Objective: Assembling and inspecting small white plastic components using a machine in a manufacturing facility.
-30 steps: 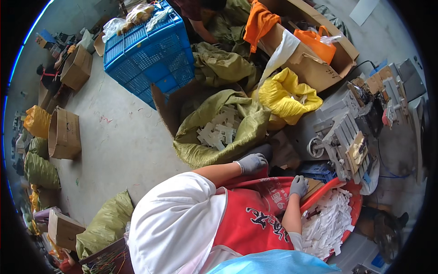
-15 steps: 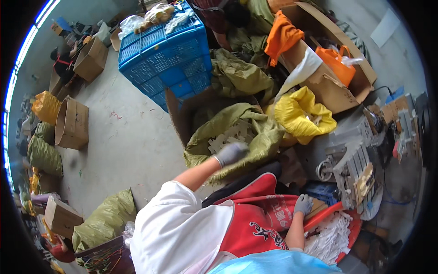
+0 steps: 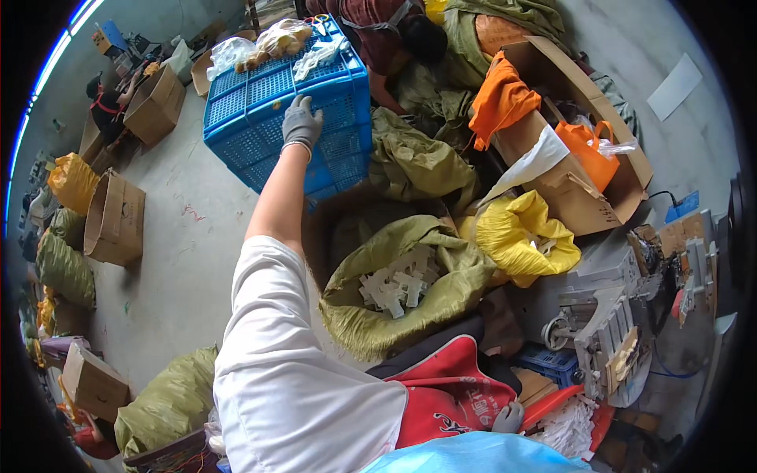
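Observation:
My left hand, in a grey glove, reaches far forward to the upper front edge of a blue perforated plastic crate. Its fingers are spread and nothing is in them; whether they touch the crate I cannot tell. My right hand, also gloved, is low beside my red apron, at the rim of a red basin of white strips. Its fingers are partly hidden. Between my arm and the machine, an olive woven sack lies open, with pale flat plastic pieces inside.
Clear bags, a white glove and scissors lie on the crate. Another person bends behind it. A yellow sack, a large carton and a metal machine stand to the right. Cartons and sacks line the left.
My left hand has swung forward and left, from above the olive sack to the blue crate. The sack's pale pieces now show fully. My right hand appears lower, beside the apron.

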Available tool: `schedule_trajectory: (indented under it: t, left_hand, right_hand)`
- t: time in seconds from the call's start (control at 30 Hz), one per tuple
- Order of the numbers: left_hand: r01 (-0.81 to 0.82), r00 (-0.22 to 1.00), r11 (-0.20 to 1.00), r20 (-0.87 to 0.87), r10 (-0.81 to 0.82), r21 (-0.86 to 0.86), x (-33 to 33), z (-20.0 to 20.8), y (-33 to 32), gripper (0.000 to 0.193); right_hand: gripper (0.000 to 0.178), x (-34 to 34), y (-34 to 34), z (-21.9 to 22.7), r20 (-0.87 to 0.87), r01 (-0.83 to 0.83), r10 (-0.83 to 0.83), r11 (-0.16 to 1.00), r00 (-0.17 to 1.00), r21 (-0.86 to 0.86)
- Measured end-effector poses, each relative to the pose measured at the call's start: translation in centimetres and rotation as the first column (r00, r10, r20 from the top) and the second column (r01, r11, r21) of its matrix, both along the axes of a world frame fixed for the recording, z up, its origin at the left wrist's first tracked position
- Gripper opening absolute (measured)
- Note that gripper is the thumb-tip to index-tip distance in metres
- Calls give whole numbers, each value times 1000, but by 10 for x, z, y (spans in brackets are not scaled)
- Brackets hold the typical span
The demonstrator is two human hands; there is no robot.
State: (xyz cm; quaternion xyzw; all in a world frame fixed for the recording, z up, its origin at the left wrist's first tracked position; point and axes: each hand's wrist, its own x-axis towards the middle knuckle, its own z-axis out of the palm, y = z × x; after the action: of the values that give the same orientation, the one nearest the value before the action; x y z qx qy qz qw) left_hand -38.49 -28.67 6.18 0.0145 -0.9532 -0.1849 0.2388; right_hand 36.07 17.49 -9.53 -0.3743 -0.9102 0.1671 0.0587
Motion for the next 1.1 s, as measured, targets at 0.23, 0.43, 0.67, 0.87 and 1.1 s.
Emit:
schedule_trajectory:
  t: [0.23,0.43,0.67,0.87,1.1]
  left_hand:
    - [-73,991,993,102,82,-88,-34,3,-6,61]
    - [-11,989,996,148,24,-87,-71,10,-13,64]
    - [-151,952,920,199,234,-361,-75,19,-3,57]
    - [-153,940,896,219,263,-418,-87,24,3,58]
    - [-155,951,920,198,238,-361,-85,8,-5,62]
  right_hand:
    - [18,32,-8,-7,67,18,-15,999,998,-47]
    - [18,20,-7,5,181,28,-14,997,983,-75]
    - [18,14,-5,12,248,28,-4,995,969,-93]
    - [18,7,-3,14,254,34,-9,995,967,-95]
    - [18,-6,-5,12,250,29,-3,994,968,-102]
